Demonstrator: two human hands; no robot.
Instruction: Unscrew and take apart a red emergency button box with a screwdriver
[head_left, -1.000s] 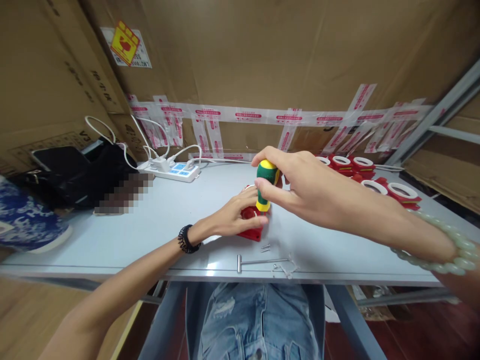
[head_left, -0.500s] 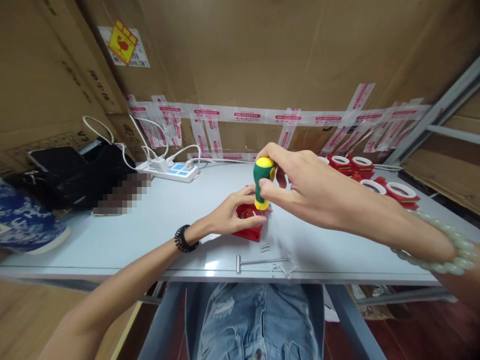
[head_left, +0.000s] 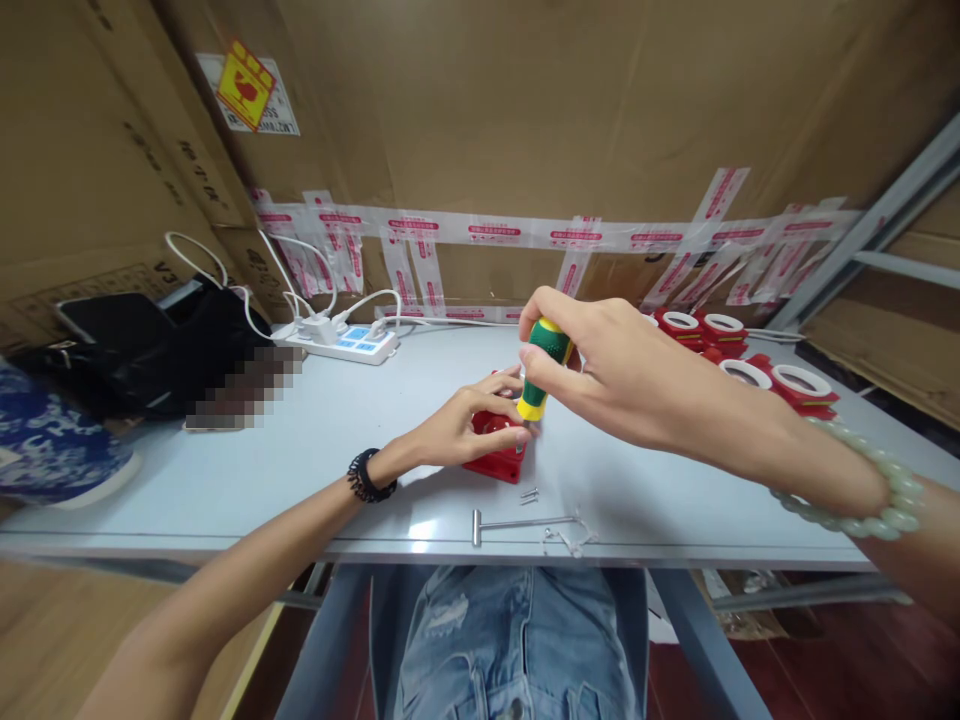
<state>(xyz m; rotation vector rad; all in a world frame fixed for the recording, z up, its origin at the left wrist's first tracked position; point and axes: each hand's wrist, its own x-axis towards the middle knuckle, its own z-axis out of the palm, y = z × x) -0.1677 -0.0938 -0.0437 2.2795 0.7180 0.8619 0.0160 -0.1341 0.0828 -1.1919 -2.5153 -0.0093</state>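
My right hand (head_left: pixel 611 370) is wrapped round a green and yellow screwdriver (head_left: pixel 541 368), held nearly upright with its tip down on a small red plastic part (head_left: pixel 495 458) in the middle of the grey table (head_left: pixel 300 470). My left hand (head_left: pixel 465 428) grips that red part from the left, fingers curled over its top, a black band on the wrist. The screwdriver's blade is hidden behind my fingers. A pale green bead bracelet circles my right wrist.
Loose screws (head_left: pixel 530 494) and a metal T-shaped tool (head_left: pixel 517 523) lie near the front edge. Several red parts with white rings (head_left: pixel 739 362) sit at the back right. A white power strip (head_left: pixel 346 342) with cables and a black bag (head_left: pixel 157 350) are at the left. Cardboard walls surround the table.
The screwdriver's handle has tilted to the right and my right hand has closed further over its top. My left hand stays on the red part.
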